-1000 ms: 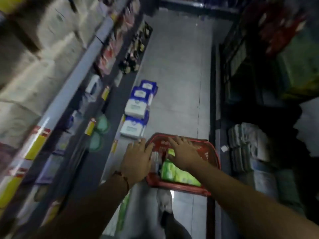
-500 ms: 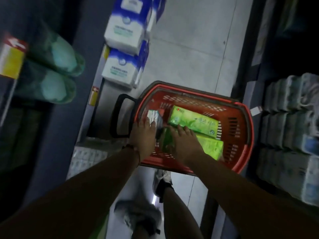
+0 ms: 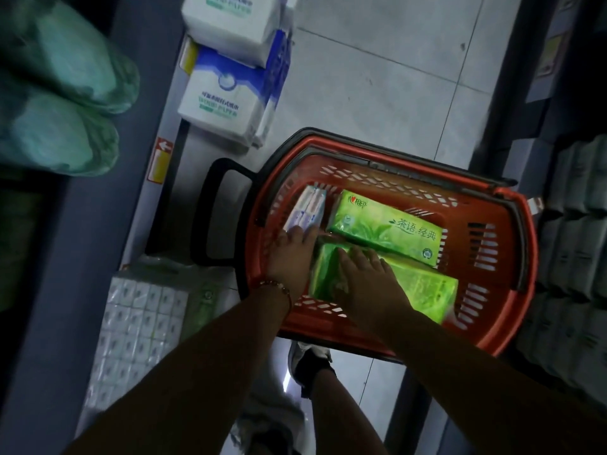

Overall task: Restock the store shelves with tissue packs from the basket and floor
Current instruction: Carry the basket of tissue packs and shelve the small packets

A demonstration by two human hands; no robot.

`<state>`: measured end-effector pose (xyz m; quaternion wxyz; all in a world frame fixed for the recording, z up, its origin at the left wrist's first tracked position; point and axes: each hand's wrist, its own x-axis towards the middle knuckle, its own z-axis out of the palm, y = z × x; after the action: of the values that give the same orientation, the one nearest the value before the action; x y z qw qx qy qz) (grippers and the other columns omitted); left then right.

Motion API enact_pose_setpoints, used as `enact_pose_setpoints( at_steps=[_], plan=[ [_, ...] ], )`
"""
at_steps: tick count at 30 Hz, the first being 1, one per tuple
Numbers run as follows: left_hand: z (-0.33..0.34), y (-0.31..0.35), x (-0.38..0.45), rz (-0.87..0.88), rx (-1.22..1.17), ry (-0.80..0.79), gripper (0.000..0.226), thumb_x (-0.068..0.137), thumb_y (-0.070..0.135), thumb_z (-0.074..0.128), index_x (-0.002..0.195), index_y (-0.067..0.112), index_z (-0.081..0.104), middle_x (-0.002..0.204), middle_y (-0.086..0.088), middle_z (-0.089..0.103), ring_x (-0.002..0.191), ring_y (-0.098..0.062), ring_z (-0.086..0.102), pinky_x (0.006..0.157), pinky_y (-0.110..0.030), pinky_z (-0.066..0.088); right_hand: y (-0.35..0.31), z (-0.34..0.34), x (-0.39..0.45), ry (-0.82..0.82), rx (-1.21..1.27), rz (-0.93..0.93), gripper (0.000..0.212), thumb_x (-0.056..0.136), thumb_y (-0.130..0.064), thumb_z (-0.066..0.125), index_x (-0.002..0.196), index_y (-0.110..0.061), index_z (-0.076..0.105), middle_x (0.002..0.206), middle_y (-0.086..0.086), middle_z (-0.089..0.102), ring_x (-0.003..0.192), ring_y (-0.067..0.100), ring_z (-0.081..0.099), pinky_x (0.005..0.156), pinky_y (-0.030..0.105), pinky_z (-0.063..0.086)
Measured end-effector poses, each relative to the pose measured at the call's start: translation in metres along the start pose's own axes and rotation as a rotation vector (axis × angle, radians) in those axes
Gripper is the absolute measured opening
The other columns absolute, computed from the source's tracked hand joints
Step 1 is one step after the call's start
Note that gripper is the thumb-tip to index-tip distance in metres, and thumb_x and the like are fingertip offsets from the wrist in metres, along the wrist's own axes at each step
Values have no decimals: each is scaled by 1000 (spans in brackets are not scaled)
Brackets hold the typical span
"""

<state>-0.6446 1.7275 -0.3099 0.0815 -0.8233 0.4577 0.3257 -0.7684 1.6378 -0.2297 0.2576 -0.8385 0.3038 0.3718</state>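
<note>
Both of my hands are inside the red plastic shopping basket (image 3: 512, 326), which sits on the grey tiled floor (image 3: 377, 77) between two shelf units. The basket holds three packs. Two are bright green rectangular tissue packs: the far green pack (image 3: 387, 229) lies flat with its printed face up, and the near green pack (image 3: 423, 290) lies just beside it, closer to me. The third is a small white-and-blue tissue pack (image 3: 307, 210), tilted against the basket's left wall. My left hand (image 3: 290, 261) rests with straight fingers on the lower end of the white-and-blue pack; I cannot tell whether the thumb hooks round it. My right hand (image 3: 364, 280) lies palm-down on the near green pack with fingers spread wide and flat, not curled. Outside the basket, two white-and-blue bundled tissue packs (image 3: 226, 106) stand on the floor beyond the black handle (image 3: 210, 211). One clear-wrapped multipack of small white tissue packets (image 3: 138, 326) lies near my left forearm.
</note>
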Motion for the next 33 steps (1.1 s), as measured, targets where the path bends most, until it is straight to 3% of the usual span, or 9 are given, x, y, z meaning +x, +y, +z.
enact_pose_setpoints(
  at_steps=[4, 8, 14, 19, 22, 25, 28, 30, 33],
  plan=[
    [6, -5, 21, -125, -93, 80, 56, 93, 14, 15, 144, 9, 38, 141, -15, 46, 122, -31, 50, 101, -41, 41, 3, 3, 7, 52, -1, -19, 75, 99, -45, 46, 159, -23, 8, 166, 10, 10, 153, 31, 5, 122, 42, 8],
    [0, -4, 23, -155, -138, 28, 28, 96, 7, 44, 122, 8, 56, 124, -14, 60, 112, -33, 60, 90, -41, 49, 7, 9, 6, 84, -21, -25, 69, 101, -41, 41, 159, -23, 9, 166, 11, 6, 153, 31, 4, 122, 42, 6],
    [-39, 9, 1, -109, -154, 159, 20, 92, 10, 50, 107, 9, 63, 114, -13, 65, 103, -35, 64, 82, -39, 50, 6, 7, -12, 38, -33, -12, 75, 100, -42, 45, 159, -23, 3, 166, 11, 0, 153, 34, 0, 122, 44, 5],
    [-102, 11, -60, 81, -242, 357, 2, 76, 12, 59, 75, 12, 57, 78, -14, 66, 73, -39, 64, 58, -39, 47, 0, -17, -42, 20, 74, 81, 78, 100, -48, 44, 159, -21, 3, 166, 12, 2, 152, 35, 6, 122, 44, 12],
    [-139, 4, -107, 117, -366, 411, 20, 78, 14, 58, 69, 16, 41, 69, -12, 56, 63, -35, 55, 53, -36, 34, -11, -44, -73, 41, 305, 161, 82, 98, -49, 50, 160, -18, 6, 166, 13, 9, 151, 33, 16, 120, 41, 23],
    [-190, 1, -156, -33, -555, 398, 11, 83, 11, 60, 75, 8, 54, 72, -8, 60, 68, -24, 52, 61, -30, 31, -32, -78, -111, 104, 705, 255, 79, 99, -47, 50, 159, -10, 13, 161, 13, 27, 146, 30, 31, 109, 29, 32],
    [-241, -3, -211, -117, -802, 389, 12, 79, 10, 67, 73, 16, 57, 69, 9, 60, 67, -12, 51, 63, -23, 32, -56, -113, -152, 102, 1142, 348, 72, 98, -52, 49, 154, -10, 30, 155, 11, 39, 138, 30, 42, 110, 36, 36],
    [-278, -7, -248, -100, -898, 382, 19, 77, 10, 68, 70, 20, 55, 66, 10, 58, 63, -5, 54, 63, -23, 38, -77, -138, -182, 58, 1359, 345, 48, 98, -49, 52, 131, -16, 55, 137, 6, 57, 117, 25, 56, 99, 38, 41],
    [-338, -22, -302, -32, -975, 399, 13, 79, 5, 68, 75, 13, 58, 64, 4, 58, 53, 0, 50, 54, -17, 39, -114, -179, -226, 37, 1536, 220, 22, 96, -38, 57, 106, -20, 66, 100, -1, 71, 85, 16, 64, 86, 34, 47]
  ],
)
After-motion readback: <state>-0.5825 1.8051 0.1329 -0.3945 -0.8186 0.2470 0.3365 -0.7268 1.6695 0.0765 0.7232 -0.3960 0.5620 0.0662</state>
